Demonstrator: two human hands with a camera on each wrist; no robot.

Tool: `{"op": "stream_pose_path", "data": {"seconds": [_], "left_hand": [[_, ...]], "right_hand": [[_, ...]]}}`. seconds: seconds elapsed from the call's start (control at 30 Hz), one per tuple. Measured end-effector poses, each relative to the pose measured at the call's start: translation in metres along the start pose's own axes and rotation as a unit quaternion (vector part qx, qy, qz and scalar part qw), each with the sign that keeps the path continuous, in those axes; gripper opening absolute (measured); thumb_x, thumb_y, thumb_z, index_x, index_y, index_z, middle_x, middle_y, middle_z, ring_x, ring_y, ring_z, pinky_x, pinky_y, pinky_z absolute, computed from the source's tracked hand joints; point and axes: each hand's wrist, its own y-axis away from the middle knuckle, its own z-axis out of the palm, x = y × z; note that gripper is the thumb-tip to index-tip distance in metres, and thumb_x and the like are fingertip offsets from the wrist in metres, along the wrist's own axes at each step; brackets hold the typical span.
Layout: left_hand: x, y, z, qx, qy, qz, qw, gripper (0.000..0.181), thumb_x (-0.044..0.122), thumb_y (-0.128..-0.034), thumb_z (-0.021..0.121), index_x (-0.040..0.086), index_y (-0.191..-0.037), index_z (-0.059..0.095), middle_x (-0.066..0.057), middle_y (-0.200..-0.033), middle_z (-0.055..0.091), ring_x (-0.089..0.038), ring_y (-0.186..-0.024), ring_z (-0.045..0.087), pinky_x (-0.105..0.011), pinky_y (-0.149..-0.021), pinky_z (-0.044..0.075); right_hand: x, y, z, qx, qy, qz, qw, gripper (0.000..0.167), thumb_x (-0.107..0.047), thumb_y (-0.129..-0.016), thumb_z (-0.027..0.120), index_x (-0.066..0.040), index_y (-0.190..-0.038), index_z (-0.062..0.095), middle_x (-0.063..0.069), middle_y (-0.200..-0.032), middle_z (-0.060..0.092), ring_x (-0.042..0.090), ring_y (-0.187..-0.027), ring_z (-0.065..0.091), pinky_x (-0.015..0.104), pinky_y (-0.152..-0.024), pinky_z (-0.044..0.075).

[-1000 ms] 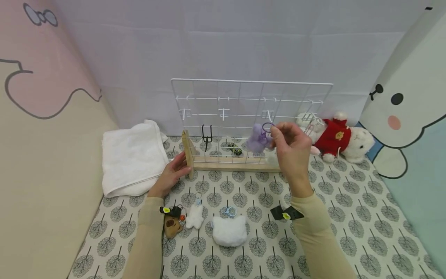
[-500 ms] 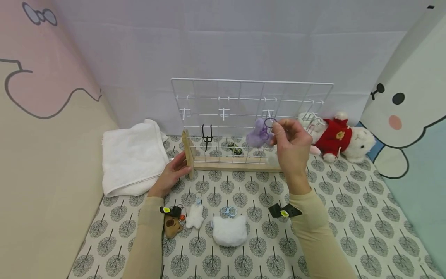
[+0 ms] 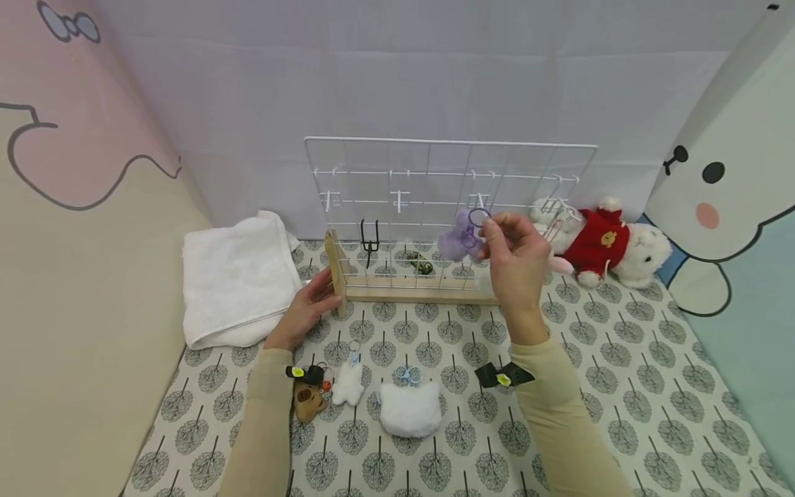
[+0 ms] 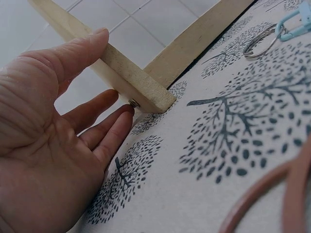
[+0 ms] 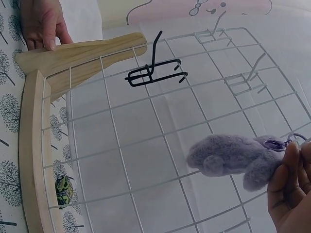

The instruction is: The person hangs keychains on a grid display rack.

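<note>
My right hand [image 3: 518, 273] pinches the purple ring of a fluffy purple plush keychain [image 3: 458, 240], held in front of the white wire rack [image 3: 428, 143]. The ring is near a white hook [image 3: 481, 200]; whether they touch I cannot tell. In the right wrist view the plush [image 5: 228, 155] dangles beside the fingertips. My left hand [image 3: 306, 314] holds the rack's left wooden end piece [image 3: 336, 273]. In the left wrist view its thumb lies over the wood's edge and its fingertips touch the outer face near a screw.
A brown keychain [image 3: 307, 400], a small white one [image 3: 349, 383] and a larger white one [image 3: 410, 409] lie in front. A white towel [image 3: 239, 279] is at left, a red-dressed plush [image 3: 599, 238] at right. A black hook [image 3: 369, 241] hangs on the grid.
My right hand has risen slightly and shifted a little left, bringing the purple keychain's ring closer to the white hook. My left hand stays on the wooden end piece.
</note>
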Motion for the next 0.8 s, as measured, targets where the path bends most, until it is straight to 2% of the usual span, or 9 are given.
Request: {"op": "stream_pose_path", "data": {"seconds": [0.23, 0.37, 0.47, 0.57, 0.67, 0.8], "left_hand": [[0.000, 0.000, -0.001, -0.003, 0.001, 0.003, 1.0000, 0.079, 0.011, -0.1030, 0.069, 0.020, -0.169, 0.026, -0.016, -0.167, 0.039, -0.034, -0.154, 0.036, -0.034, -0.123, 0.037], [0.000, 0.000, 0.000, -0.005, 0.005, 0.000, 1.0000, 0.080, 0.010, -0.1023, 0.070, 0.021, -0.169, 0.027, -0.014, -0.168, 0.039, -0.032, -0.154, 0.036, -0.038, -0.124, 0.036], [0.000, 0.000, 0.000, -0.006, 0.005, 0.000, 1.0000, 0.080, 0.010, -0.1022, 0.070, 0.021, -0.169, 0.027, -0.015, -0.168, 0.038, -0.033, -0.155, 0.035, -0.043, -0.125, 0.033], [0.000, 0.000, 0.000, -0.006, 0.001, 0.001, 1.0000, 0.080, 0.011, -0.1026, 0.069, 0.021, -0.169, 0.026, -0.016, -0.168, 0.037, -0.034, -0.155, 0.035, -0.045, -0.126, 0.032], [0.000, 0.000, 0.000, -0.004, -0.001, 0.002, 1.0000, 0.080, 0.012, -0.1026, 0.069, 0.021, -0.169, 0.026, -0.016, -0.168, 0.038, -0.035, -0.155, 0.035, -0.046, -0.126, 0.032], [0.000, 0.000, 0.000, -0.003, 0.000, 0.003, 1.0000, 0.080, 0.011, -0.1021, 0.070, 0.021, -0.169, 0.027, -0.015, -0.167, 0.039, -0.033, -0.154, 0.036, -0.043, -0.125, 0.033]], "right_hand": [[0.005, 0.003, 0.002, -0.008, -0.012, 0.001, 0.9999, 0.011, 0.003, -0.099, 0.069, -0.007, -0.095, 0.072, 0.000, -0.081, 0.071, 0.007, -0.058, 0.059, 0.019, -0.056, 0.056], [0.007, 0.006, 0.001, -0.009, -0.008, -0.001, 0.9999, 0.002, 0.003, -0.099, 0.069, 0.003, -0.098, 0.071, 0.000, -0.079, 0.070, 0.007, -0.058, 0.058, 0.018, -0.056, 0.055], [0.008, 0.008, 0.000, -0.010, -0.008, 0.006, 0.9999, 0.006, 0.003, -0.099, 0.069, 0.008, -0.102, 0.070, 0.000, -0.078, 0.070, 0.007, -0.058, 0.058, 0.018, -0.057, 0.055], [0.008, 0.011, -0.002, -0.007, -0.014, 0.014, 0.9998, 0.003, 0.004, -0.098, 0.069, 0.004, -0.100, 0.071, 0.001, -0.079, 0.069, 0.008, -0.059, 0.058, 0.018, -0.057, 0.055], [0.010, 0.014, -0.004, -0.004, -0.017, 0.017, 0.9997, 0.008, 0.004, -0.099, 0.069, -0.003, -0.096, 0.072, 0.002, -0.079, 0.069, 0.008, -0.059, 0.058, 0.018, -0.056, 0.054], [0.012, 0.020, -0.008, -0.004, -0.003, -0.001, 1.0000, 0.013, 0.003, -0.098, 0.070, -0.008, -0.093, 0.073, 0.005, -0.079, 0.070, 0.009, -0.057, 0.057, 0.019, -0.055, 0.053]]}}
